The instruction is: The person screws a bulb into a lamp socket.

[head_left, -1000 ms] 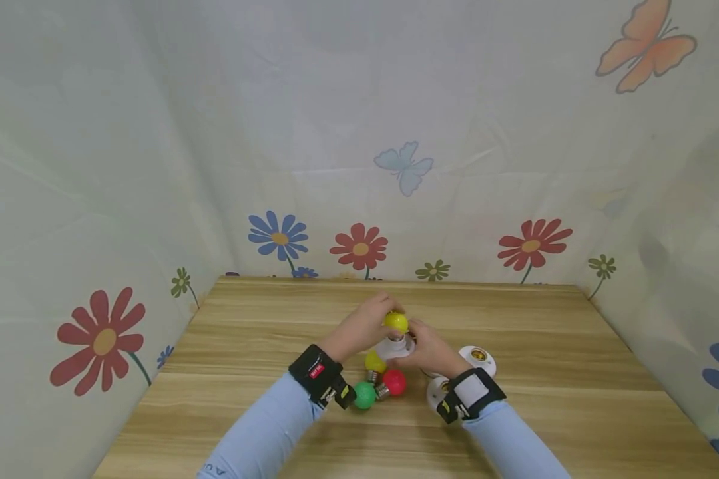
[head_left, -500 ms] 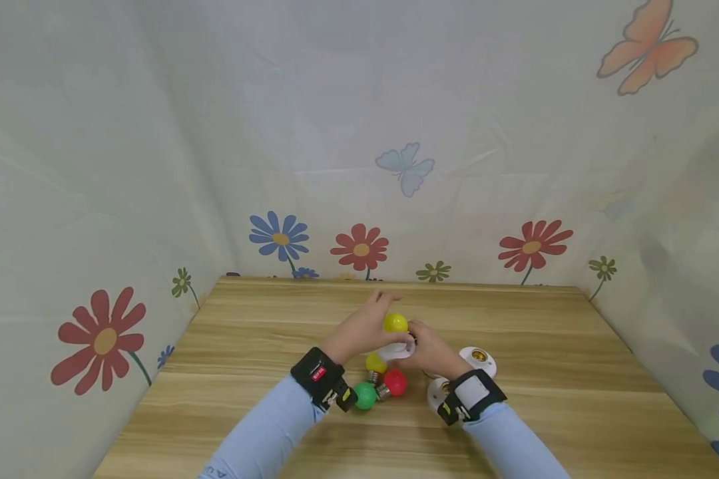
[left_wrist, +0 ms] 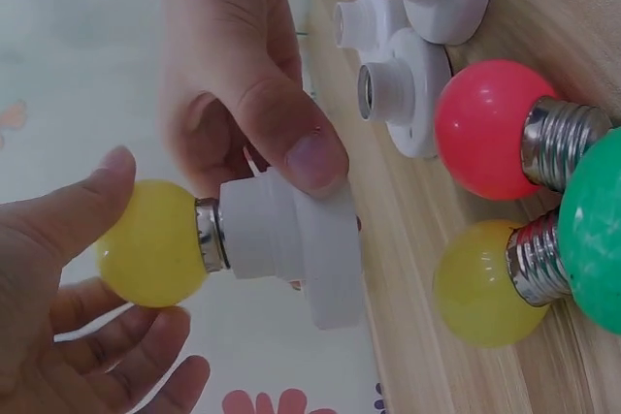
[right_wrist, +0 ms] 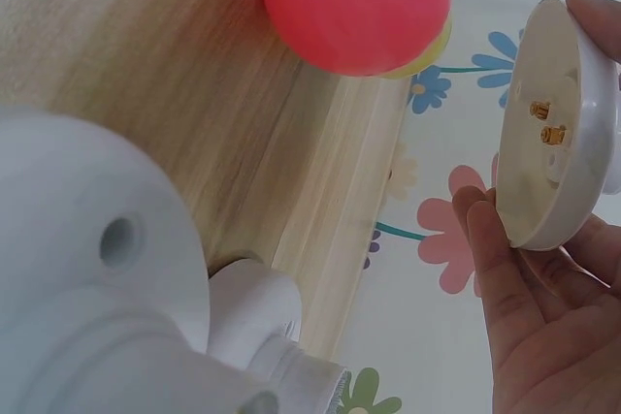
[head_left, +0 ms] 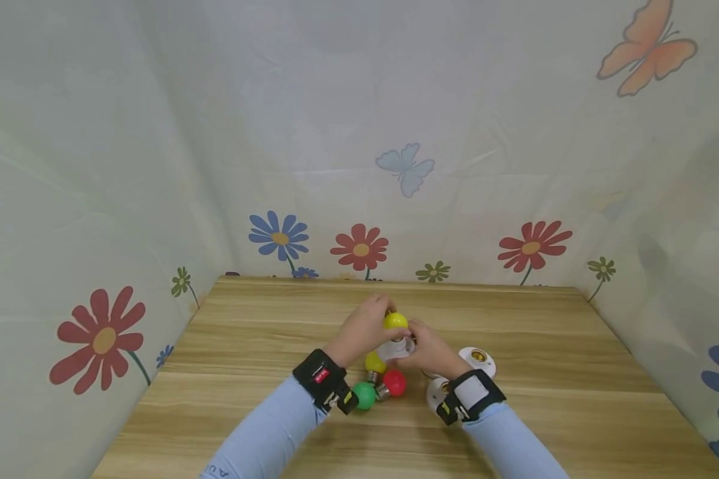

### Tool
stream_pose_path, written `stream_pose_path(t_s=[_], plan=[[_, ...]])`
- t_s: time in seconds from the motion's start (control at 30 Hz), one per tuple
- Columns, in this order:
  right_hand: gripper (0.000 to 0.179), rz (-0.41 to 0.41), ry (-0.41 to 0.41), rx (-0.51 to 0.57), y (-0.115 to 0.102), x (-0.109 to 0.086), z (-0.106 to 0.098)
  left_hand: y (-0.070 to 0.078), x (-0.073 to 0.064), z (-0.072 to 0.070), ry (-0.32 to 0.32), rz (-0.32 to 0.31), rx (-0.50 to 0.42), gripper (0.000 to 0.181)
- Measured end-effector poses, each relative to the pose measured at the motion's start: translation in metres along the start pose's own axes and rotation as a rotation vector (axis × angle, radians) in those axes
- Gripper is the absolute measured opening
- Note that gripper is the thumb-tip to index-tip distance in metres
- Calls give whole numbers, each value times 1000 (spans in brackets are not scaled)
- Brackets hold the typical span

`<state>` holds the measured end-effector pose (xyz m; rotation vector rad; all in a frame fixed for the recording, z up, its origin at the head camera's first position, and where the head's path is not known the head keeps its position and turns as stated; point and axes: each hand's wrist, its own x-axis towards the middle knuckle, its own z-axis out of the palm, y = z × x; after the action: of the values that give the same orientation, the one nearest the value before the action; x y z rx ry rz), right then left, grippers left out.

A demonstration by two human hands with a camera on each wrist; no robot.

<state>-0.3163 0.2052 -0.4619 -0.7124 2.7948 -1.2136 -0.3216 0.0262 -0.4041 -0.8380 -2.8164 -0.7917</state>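
Both hands are busy with one pair of parts, held up off the pale wood-grain table [head_left: 245,319]. We find the left hand [head_left: 365,329] pinching a round, glossy yellow bulb [left_wrist: 153,242] with a ridged silver metal base [left_wrist: 211,235]: thumb on one side, fingertips on the other, the remaining fingers spread beyond. We find the right hand [head_left: 431,349] gripping the wide round flange of a white, stepped, plastic-looking lamp socket [left_wrist: 291,239] by its rim. From the right wrist we see the hollow underside and two brass-coloured terminals [right_wrist: 551,133].

Key relation — bulb above socket, mouth turned up, their long axes close to one line and roughly upright. The metal base meets the socket mouth, a silver band showing between; how deep it sits we cannot tell. The left hand is nearer the bulb, the right nearer the flange.

Below the hands lie a green round bulb [head_left: 364,395], a red round bulb [head_left: 395,382] and a second yellow round bulb [head_left: 375,362], metal bases clustered together. Three more white round-flanged sockets [left_wrist: 417,104] stand on the table — two show near the right wrist in the head view.
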Motion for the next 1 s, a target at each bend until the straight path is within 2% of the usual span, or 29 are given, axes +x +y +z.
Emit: stream_pose_path(t_s=[0.2, 0.4, 0.53, 0.67, 0.8, 1.0], plan=[[60, -11, -4, 13, 1, -1, 0, -1, 1, -4, -77, 78, -34, 40], [63, -7, -4, 5, 3, -1, 1, 1, 0, -7, -122, 94, -34, 41], [62, 6, -4, 1, 1, -1, 2, 0, -1, -9, -120, 55, -57, 52], [58, 16, -9, 4, 0, 1, 3, -2, -1, -6, -65, -6, -57, 63], [58, 16, -20, 26, -2, 2, 3, -2, -2, -4, -31, -46, -37, 56], [59, 6, -32, 40, -3, 3, 2, 0, -2, -5, -40, -58, -31, 49]])
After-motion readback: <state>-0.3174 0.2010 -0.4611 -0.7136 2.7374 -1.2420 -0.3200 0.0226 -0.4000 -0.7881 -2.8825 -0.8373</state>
